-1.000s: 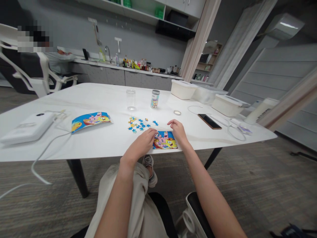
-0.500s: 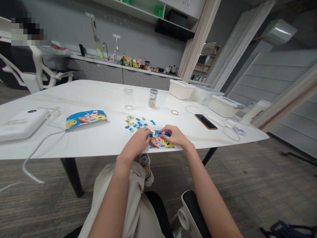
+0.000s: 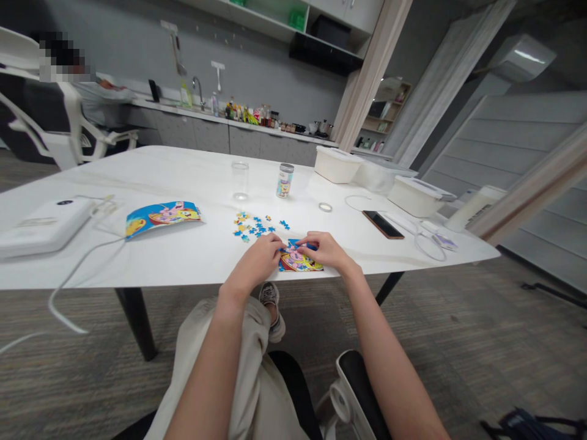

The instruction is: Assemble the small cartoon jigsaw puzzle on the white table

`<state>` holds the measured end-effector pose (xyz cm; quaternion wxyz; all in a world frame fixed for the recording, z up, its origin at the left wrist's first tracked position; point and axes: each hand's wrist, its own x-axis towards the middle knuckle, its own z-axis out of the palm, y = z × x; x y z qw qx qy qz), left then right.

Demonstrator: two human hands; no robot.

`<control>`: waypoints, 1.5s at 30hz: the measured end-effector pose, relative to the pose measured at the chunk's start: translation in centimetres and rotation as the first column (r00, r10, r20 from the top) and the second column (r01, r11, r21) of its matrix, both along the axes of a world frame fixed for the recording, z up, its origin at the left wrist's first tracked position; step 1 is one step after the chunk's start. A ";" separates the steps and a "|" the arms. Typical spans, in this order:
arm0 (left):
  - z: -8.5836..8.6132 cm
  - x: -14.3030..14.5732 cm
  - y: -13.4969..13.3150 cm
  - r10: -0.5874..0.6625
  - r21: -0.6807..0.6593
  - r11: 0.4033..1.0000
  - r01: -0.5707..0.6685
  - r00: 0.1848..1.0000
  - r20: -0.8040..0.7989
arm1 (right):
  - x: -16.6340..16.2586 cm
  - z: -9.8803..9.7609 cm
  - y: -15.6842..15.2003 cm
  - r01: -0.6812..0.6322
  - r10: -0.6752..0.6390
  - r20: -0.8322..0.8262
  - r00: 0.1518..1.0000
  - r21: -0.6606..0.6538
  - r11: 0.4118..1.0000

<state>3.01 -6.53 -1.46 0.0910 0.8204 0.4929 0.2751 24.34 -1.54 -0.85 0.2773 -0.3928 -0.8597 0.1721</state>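
A small cartoon puzzle (image 3: 300, 263) lies flat at the near edge of the white surface (image 3: 183, 263), directly in front of the seated person, with a hand on either side. The left hand (image 3: 261, 259) reaches the puzzle's upper left corner, its grip narrow, thumb and fingertips drawn close together; whether a piece is pinched there I cannot tell. The right hand (image 3: 326, 249) bends over the upper part of the puzzle, forefinger and thumb pointing left, its grip also narrow; whether the tips hold a piece cannot be made out either. Loose puzzle pieces (image 3: 258, 233), mostly blue with some yellow, lie scattered just beyond the left hand. Farther left, a curved picture sheet (image 3: 165, 218) with a similar cartoon design rests near a white device (image 3: 46, 226) and its cable (image 3: 64, 316). Behind the pieces stand a clear jar (image 3: 239, 181) and, to its right, a printed canister (image 3: 284, 183) with a metallic lid, both upright; a ring (image 3: 320, 209) lies nearer and to the right. A dark phone (image 3: 383, 225) lies well to the right of the puzzle, with lidded boxes (image 3: 337, 167) behind it.
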 end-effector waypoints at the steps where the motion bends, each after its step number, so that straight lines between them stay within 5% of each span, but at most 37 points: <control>1: 0.0 0.0 0.0 0.001 -0.002 1.000 -0.001 1.000 -0.004 | 0.0 0.0 0.0 -0.003 0.003 0.010 1.000 0.008 1.000; 16: 0.1 0.4 -0.7 -0.033 0.079 0.996 0.052 0.974 -0.226 | 0.2 -0.1 0.1 -0.067 0.058 0.072 0.996 0.121 0.990; 27: 0.8 1.0 0.9 0.062 0.111 0.993 -0.045 0.986 -0.156 | 0.1 -0.3 0.1 -0.025 0.017 0.095 0.995 0.084 0.996; 33: 1.7 1.1 3.1 -0.098 0.083 0.989 0.125 0.958 -0.269 | 0.1 -0.2 0.1 0.094 -0.096 0.036 0.995 0.067 0.993; 45: 0.9 0.8 3.4 -0.116 0.087 0.987 0.139 0.967 -0.226 | -0.1 -0.4 -0.1 0.052 -0.054 0.051 0.997 0.041 0.998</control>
